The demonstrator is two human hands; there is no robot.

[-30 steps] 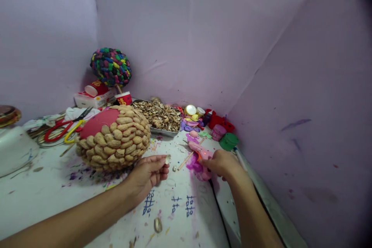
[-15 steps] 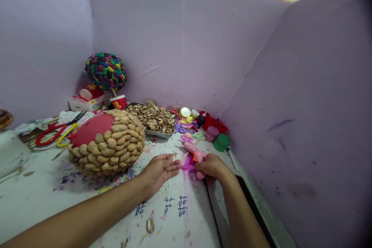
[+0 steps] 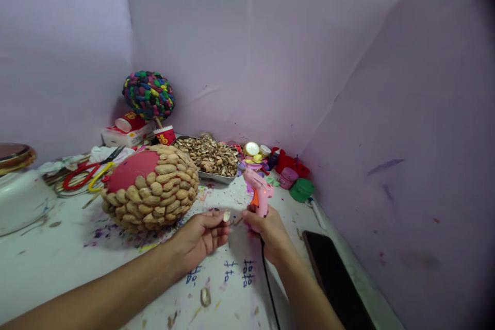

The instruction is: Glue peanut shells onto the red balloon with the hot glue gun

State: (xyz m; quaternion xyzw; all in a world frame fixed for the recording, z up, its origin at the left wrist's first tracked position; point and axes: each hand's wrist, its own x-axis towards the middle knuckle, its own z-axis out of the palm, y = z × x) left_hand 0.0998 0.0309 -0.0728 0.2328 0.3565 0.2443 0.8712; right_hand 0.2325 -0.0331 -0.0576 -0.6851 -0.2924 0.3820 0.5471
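Note:
My left hand [image 3: 204, 237] pinches a peanut shell [image 3: 226, 215] between thumb and fingertips, pale hollow side showing. My right hand [image 3: 268, 229] is wrapped round the handle of a pink glue gun [image 3: 260, 188], which is upright above the table with its nozzle pointing up and left. A black cord [image 3: 269, 278] hangs from its handle. To the left of my hands lies a pink balloon [image 3: 133, 169], largely covered with rows of peanut shells [image 3: 154, 201]; a patch at its upper left is bare.
Behind the balloon, a metal tray [image 3: 216, 177] holds many shell pieces. Scissors [image 3: 83, 175] lie at left near a white pot [image 3: 23, 201]. A colourful ball [image 3: 149, 95] stands at the back. Paint jars [image 3: 302, 190] and a phone [image 3: 336, 281] are at right.
My right hand has lifted the glue gun off the table and turned it more upright. My left hand, open before, now pinches a peanut shell. The view has shifted slightly left.

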